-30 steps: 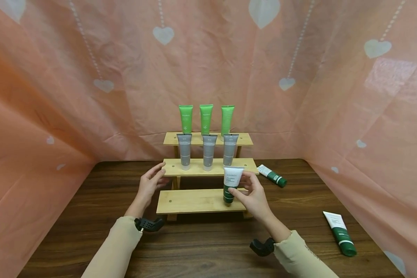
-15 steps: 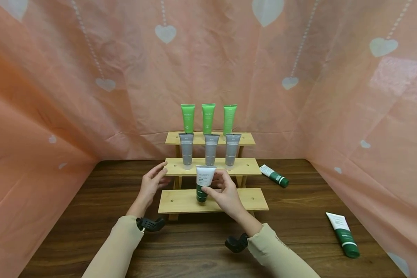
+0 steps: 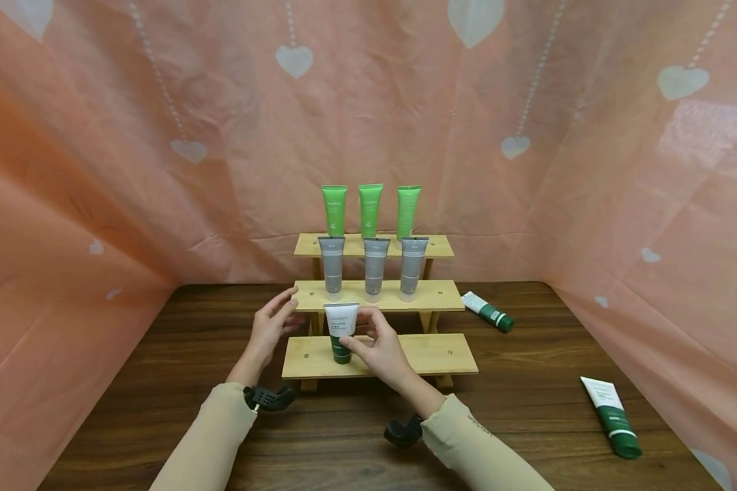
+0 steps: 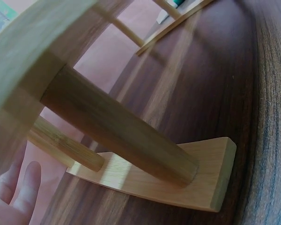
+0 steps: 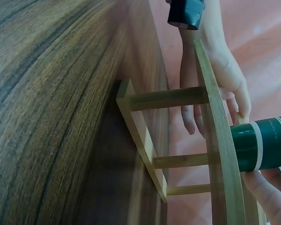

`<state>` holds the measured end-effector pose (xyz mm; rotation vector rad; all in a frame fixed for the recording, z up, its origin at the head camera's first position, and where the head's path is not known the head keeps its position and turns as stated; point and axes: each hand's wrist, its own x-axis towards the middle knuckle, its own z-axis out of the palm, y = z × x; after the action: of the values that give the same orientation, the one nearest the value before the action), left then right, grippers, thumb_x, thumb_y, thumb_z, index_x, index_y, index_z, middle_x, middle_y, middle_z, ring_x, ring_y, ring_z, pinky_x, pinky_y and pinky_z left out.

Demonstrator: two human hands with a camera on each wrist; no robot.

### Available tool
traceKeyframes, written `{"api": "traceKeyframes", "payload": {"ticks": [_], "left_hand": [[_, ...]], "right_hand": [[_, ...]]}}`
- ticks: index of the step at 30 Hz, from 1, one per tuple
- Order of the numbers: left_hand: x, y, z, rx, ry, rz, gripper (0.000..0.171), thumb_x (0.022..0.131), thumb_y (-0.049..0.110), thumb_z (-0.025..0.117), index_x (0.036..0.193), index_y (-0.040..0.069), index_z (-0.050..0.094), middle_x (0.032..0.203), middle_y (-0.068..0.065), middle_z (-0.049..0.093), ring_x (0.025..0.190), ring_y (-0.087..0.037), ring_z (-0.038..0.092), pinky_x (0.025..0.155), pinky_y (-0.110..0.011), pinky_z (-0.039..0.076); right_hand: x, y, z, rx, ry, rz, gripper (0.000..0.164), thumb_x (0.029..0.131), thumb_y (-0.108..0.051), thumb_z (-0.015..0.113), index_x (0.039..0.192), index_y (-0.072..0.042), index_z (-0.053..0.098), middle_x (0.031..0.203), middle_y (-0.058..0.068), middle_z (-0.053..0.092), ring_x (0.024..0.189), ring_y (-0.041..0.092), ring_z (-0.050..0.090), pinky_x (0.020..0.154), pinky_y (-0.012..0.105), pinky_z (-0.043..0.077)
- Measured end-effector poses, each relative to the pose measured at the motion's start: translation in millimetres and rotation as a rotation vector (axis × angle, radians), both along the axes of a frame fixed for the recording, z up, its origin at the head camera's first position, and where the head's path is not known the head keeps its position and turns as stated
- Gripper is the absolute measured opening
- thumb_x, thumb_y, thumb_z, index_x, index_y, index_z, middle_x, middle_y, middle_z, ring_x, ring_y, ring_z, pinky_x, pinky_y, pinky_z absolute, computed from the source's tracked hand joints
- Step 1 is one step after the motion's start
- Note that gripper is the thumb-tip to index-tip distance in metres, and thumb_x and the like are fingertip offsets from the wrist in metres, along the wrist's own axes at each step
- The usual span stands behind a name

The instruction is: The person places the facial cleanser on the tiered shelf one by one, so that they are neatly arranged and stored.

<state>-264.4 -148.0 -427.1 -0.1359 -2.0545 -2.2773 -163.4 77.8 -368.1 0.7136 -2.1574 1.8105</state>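
Observation:
In the head view my right hand (image 3: 381, 348) pinches a white and green squeeze tube (image 3: 342, 320) between thumb and fingers. The tube is upright with its green cap down, over the left part of the bottom shelf (image 3: 417, 351). Seen from the right wrist, the cap (image 5: 246, 147) is at the shelf's surface; whether it bears its weight there I cannot tell. My left hand (image 3: 270, 327) holds the left end of the middle shelf (image 3: 350, 293) of the wooden display stand, thumb at the front edge. Some of its fingers (image 4: 25, 192) show beyond the stand in the left wrist view.
Three grey tubes (image 3: 374, 269) stand on the middle shelf and three bright green tubes (image 3: 369, 211) on the top one. Two white and green tubes lie on the dark wood table: one tube (image 3: 488, 311) behind right, another tube (image 3: 612, 416) at far right. Pink curtain (image 3: 368, 123) surrounds the table.
My right hand has carried the white and green tube leftward along the bottom shelf, then slightly lower. The left hand keeps its place at the middle shelf's end.

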Motion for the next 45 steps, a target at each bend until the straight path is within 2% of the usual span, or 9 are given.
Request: {"api": "traceKeyframes", "payload": {"ticks": [6, 10, 15, 19, 25, 33, 41, 45], "left_hand": [[1.6, 1, 0.1, -0.003, -0.019, 0.012, 0.046, 0.087, 0.038, 0.064, 0.129, 0.021, 0.056, 0.108, -0.011, 0.061, 0.082, -0.026, 0.065, 0.079, -0.041, 0.052], [1.8, 0, 0.6, 0.006, -0.017, 0.011, 0.047, 0.087, 0.038, 0.064, 0.130, 0.020, 0.055, 0.106, -0.010, 0.061, 0.081, -0.025, 0.066, 0.080, -0.043, 0.051], [1.7, -1, 1.0, 0.029, -0.022, 0.017, 0.047, 0.087, 0.037, 0.065, 0.130, 0.020, 0.056, 0.099, -0.005, 0.063, 0.080, -0.024, 0.066, 0.083, -0.047, 0.049], [1.5, -1, 1.1, 0.023, -0.028, 0.016, 0.048, 0.087, 0.038, 0.064, 0.131, 0.020, 0.055, 0.099, -0.005, 0.063, 0.081, -0.024, 0.065, 0.084, -0.049, 0.048], [1.4, -2, 0.9, 0.018, -0.032, 0.015, 0.049, 0.088, 0.039, 0.063, 0.132, 0.021, 0.054, 0.102, -0.006, 0.062, 0.082, -0.025, 0.065, 0.087, -0.052, 0.045], [16.8, -2, 19.2, 0.005, -0.056, -0.012, 0.043, 0.094, 0.026, 0.058, 0.135, 0.015, 0.051, 0.098, -0.004, 0.062, 0.092, -0.037, 0.062, 0.088, -0.053, 0.044], [17.4, 1, 20.4, -0.002, -0.044, -0.016, 0.043, 0.094, 0.027, 0.057, 0.134, 0.016, 0.051, 0.097, -0.005, 0.062, 0.090, -0.037, 0.062, 0.087, -0.053, 0.045], [18.4, 4, 23.0, 0.001, -0.042, -0.026, 0.042, 0.094, 0.026, 0.056, 0.135, 0.015, 0.051, 0.099, -0.007, 0.061, 0.094, -0.042, 0.059, 0.088, -0.054, 0.044]], "right_hand": [[-1.6, 1, -2.7, 0.029, -0.013, 0.024, 0.038, 0.082, 0.002, 0.068, 0.114, 0.004, 0.048, 0.107, 0.022, 0.053, 0.095, 0.038, 0.056, 0.085, 0.055, 0.044], [-1.5, 5, -2.6, 0.036, -0.027, 0.045, 0.038, 0.081, 0.006, 0.067, 0.114, 0.005, 0.049, 0.109, 0.023, 0.053, 0.098, 0.040, 0.055, 0.085, 0.053, 0.046], [0.4, 16, -0.6, -0.011, -0.086, 0.055, 0.038, 0.082, 0.007, 0.066, 0.114, 0.012, 0.046, 0.110, 0.029, 0.053, 0.103, 0.045, 0.054, 0.084, 0.038, 0.050], [-0.6, 28, -4.4, -0.035, -0.111, 0.034, 0.035, 0.082, 0.006, 0.066, 0.112, 0.010, 0.050, 0.108, 0.031, 0.055, 0.101, 0.042, 0.057, 0.079, 0.029, 0.052], [-4.0, 55, -21.9, -0.049, -0.135, 0.006, 0.029, 0.084, -0.002, 0.067, 0.110, 0.001, 0.055, 0.103, 0.026, 0.059, 0.091, 0.029, 0.062, 0.072, 0.039, 0.054], [9.5, 96, -26.7, -0.057, -0.205, -0.010, 0.030, 0.087, -0.008, 0.066, 0.112, 0.002, 0.054, 0.099, 0.025, 0.061, 0.085, 0.039, 0.062, 0.070, 0.045, 0.054], [22.5, 134, -31.7, -0.058, -0.149, -0.064, 0.031, 0.088, -0.003, 0.063, 0.112, 0.011, 0.050, 0.092, 0.030, 0.061, 0.078, 0.034, 0.066, 0.067, 0.043, 0.054], [30.9, 150, -32.6, -0.067, -0.118, -0.107, 0.031, 0.087, 0.001, 0.062, 0.112, 0.014, 0.049, 0.090, 0.030, 0.061, 0.077, 0.032, 0.066, 0.066, 0.043, 0.054]]}}
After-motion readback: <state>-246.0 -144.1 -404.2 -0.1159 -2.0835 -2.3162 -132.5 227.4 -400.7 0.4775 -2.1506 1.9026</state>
